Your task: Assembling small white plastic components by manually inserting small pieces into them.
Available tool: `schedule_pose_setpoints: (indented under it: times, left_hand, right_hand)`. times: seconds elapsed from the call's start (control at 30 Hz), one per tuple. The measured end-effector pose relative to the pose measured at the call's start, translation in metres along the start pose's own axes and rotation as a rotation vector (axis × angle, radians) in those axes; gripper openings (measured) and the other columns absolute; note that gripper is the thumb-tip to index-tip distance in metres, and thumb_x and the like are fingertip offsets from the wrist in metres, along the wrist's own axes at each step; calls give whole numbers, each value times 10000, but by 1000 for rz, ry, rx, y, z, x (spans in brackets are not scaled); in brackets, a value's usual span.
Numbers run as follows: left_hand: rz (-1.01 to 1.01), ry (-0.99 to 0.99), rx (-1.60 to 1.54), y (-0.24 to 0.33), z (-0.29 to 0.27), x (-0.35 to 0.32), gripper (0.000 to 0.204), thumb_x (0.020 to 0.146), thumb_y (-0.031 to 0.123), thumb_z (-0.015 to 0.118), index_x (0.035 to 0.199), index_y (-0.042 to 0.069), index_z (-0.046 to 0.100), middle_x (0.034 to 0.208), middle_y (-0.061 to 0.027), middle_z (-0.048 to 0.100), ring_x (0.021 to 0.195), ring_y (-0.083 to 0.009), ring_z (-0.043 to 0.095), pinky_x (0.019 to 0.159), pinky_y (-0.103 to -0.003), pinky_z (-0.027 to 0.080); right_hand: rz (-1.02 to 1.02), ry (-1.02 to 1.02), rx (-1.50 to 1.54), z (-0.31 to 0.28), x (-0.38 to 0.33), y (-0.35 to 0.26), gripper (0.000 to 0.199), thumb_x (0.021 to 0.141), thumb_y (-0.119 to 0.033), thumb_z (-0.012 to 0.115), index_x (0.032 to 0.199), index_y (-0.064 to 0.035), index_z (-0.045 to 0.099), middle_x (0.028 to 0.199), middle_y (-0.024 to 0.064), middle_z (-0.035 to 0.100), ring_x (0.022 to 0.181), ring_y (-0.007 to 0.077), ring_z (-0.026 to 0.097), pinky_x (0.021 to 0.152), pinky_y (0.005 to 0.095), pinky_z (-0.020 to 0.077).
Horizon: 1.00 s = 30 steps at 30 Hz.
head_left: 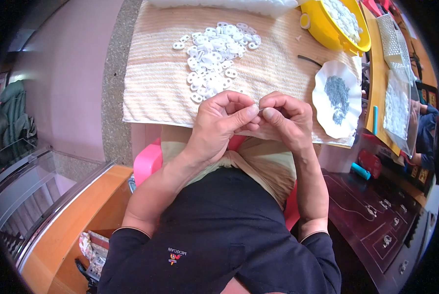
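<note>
My left hand point(218, 117) and my right hand point(290, 120) meet fingertip to fingertip over the near edge of the towel-covered table. Each is closed in a pinch of thumb and forefinger. Something small sits between the fingertips, too little of it showing to name. Just beyond my left hand lies a loose heap of white oval plastic pieces with two holes point(214, 54). To the right of my right hand stands a white wavy-rimmed plate point(322, 105), bearing a pile of tiny dark grey pieces point(337, 95).
A yellow basket point(322, 29) full of white pieces stands at the far right. Near it lies a short dark strip point(309, 60). A striped cream towel point(156, 78) covers the table. Clear bags of white pieces point(397, 105) rest on a wooden surface at the right.
</note>
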<state>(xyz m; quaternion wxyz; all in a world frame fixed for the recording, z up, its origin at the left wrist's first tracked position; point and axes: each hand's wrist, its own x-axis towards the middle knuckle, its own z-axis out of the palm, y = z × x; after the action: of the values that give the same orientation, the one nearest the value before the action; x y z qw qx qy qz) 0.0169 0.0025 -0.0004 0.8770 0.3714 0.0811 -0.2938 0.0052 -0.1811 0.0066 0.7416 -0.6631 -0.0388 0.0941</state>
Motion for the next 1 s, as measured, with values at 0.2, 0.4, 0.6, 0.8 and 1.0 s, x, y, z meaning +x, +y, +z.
schedule_pose_setpoints:
  times: [0.2, 0.4, 0.6, 0.8, 1.0]
  left_hand:
    - [-5, 9, -2, 0, 0, -1, 151, 897, 35, 620, 1046, 13, 604, 906, -82, 673, 810, -136, 667, 749, -252, 566]
    - [0, 12, 28, 1, 2, -1, 176, 893, 29, 622, 1065, -1, 601, 923, -99, 675, 818, -145, 671, 755, -256, 566]
    - [-2, 18, 22, 1, 1, -2, 179, 891, 25, 623, 1065, -7, 598, 928, -105, 675, 813, -151, 674, 754, -258, 567]
    - [7, 22, 11, 0, 1, -1, 182, 889, 25, 625, 1065, -10, 593, 931, -111, 675, 815, -157, 677, 750, -256, 571]
    - [12, 30, -2, 0, 1, -1, 174, 889, 15, 619, 1058, -10, 587, 929, -111, 672, 816, -160, 678, 752, -258, 573]
  right_hand:
    - [43, 28, 52, 0, 0, 1, 91, 895, -5, 612, 965, 51, 626, 962, 97, 631, 870, 130, 594, 769, 244, 492]
    - [50, 36, 68, -1, -1, 3, 106, 895, -19, 621, 976, 48, 630, 964, 89, 635, 870, 124, 598, 772, 240, 498]
    - [66, 45, 39, -1, 0, 4, 102, 891, -24, 630, 966, 45, 636, 957, 82, 640, 867, 118, 596, 778, 236, 488]
    - [53, 50, 5, -3, -1, 6, 100, 886, -20, 635, 961, 46, 637, 954, 81, 642, 868, 116, 595, 778, 233, 484]
    - [53, 48, 9, -2, 0, 6, 100, 886, -20, 637, 959, 47, 636, 956, 82, 640, 864, 112, 594, 773, 232, 486]
